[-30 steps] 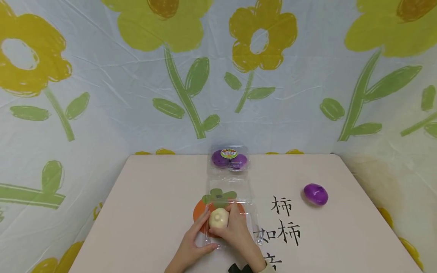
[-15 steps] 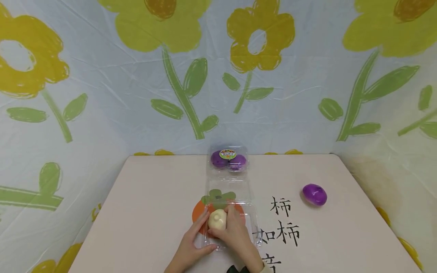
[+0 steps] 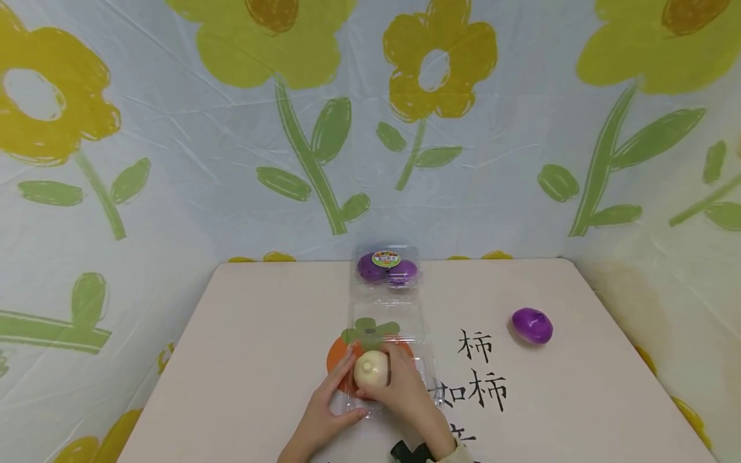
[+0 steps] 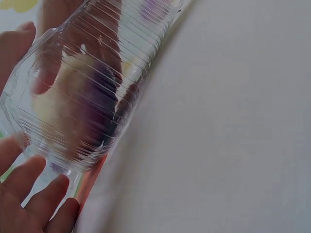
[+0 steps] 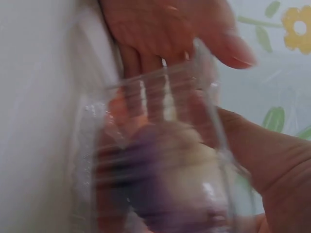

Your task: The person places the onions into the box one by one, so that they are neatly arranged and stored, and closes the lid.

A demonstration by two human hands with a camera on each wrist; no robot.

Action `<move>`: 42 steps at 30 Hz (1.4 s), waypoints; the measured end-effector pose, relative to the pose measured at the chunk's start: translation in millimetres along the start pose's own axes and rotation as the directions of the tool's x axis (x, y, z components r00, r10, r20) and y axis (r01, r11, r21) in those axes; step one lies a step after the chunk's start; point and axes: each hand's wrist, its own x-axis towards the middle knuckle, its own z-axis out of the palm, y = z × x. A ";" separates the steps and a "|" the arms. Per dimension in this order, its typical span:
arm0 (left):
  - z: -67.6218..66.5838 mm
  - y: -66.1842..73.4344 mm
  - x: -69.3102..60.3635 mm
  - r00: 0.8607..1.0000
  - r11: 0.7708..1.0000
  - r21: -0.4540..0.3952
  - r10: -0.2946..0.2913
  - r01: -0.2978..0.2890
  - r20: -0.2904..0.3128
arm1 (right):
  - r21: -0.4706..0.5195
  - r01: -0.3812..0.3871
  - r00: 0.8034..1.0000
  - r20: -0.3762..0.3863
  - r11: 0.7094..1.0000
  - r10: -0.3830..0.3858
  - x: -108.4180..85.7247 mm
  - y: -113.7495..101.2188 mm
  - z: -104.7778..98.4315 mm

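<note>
My right hand (image 3: 408, 392) grips a round cream-and-purple vegetable (image 3: 369, 370) by its sides, its knobbed cream end facing up, within the front half of an unfolded clear plastic box (image 3: 431, 370). At the box's left side rests my left hand (image 3: 317, 415), fingers extended along the wall and thumb near the front edge. Through the ribbed plastic (image 4: 141, 53), the left wrist view shows the vegetable's dark purple part (image 4: 99, 104). Motion blurs the right wrist view, where the vegetable (image 5: 170, 174) appears behind the box wall.
Behind the unfolded box stands a closed clear box (image 3: 386, 283) with two purple vegetables and a label. A loose purple vegetable (image 3: 532, 325) lies at the right. The table (image 3: 249, 347) has a printed persimmon and black characters; flowered cloth (image 3: 486, 212) surrounds it.
The view has shifted slightly. The right hand and the vegetable have moved very little, while the left hand keeps its place at the box's side.
</note>
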 end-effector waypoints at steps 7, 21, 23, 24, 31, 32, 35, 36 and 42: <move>0.1 -1.1 0.4 1.000 1.000 -0.011 -0.015 0.015 0.007 | 0.025 -0.012 0.999 0.046 1.000 0.011 -3.1 5.4 -10.4; 1.5 -1.7 0.9 1.000 1.000 -0.017 0.004 -0.003 0.002 | 0.010 -0.006 0.999 0.048 1.000 0.006 -1.8 9.6 -12.6; 1.2 -0.7 1.1 1.000 1.000 -0.010 0.011 -0.011 -0.002 | 0.013 -0.013 0.998 0.070 1.000 0.012 -2.0 7.8 -16.7; 1.1 0.2 1.3 1.000 1.000 -0.005 0.008 -0.008 -0.003 | 0.018 -0.018 0.997 0.081 1.000 0.016 -2.3 6.8 -19.3; -1.1 12.5 4.1 1.000 1.000 0.012 -0.025 0.025 -0.012 | 0.164 -0.044 0.986 0.168 0.985 0.016 -0.9 4.2 -44.2; -1.3 13.7 4.4 1.000 1.000 0.005 -0.029 0.029 -0.011 | 0.199 -0.042 0.984 0.176 0.979 0.006 -0.1 5.0 -48.1; -1.4 13.8 4.4 1.000 1.000 -0.003 -0.024 0.024 -0.012 | 0.259 -0.017 0.979 0.198 0.966 -0.036 2.7 8.9 -59.8; -1.2 12.9 4.2 1.000 1.000 -0.001 -0.024 0.024 -0.011 | 0.275 -0.005 0.977 0.206 0.961 -0.054 3.5 10.8 -63.5; -0.2 4.4 0.6 1.000 1.000 0.010 -0.018 0.018 -0.003 | 0.350 0.118 0.961 0.194 0.929 -0.195 8.5 27.0 -83.9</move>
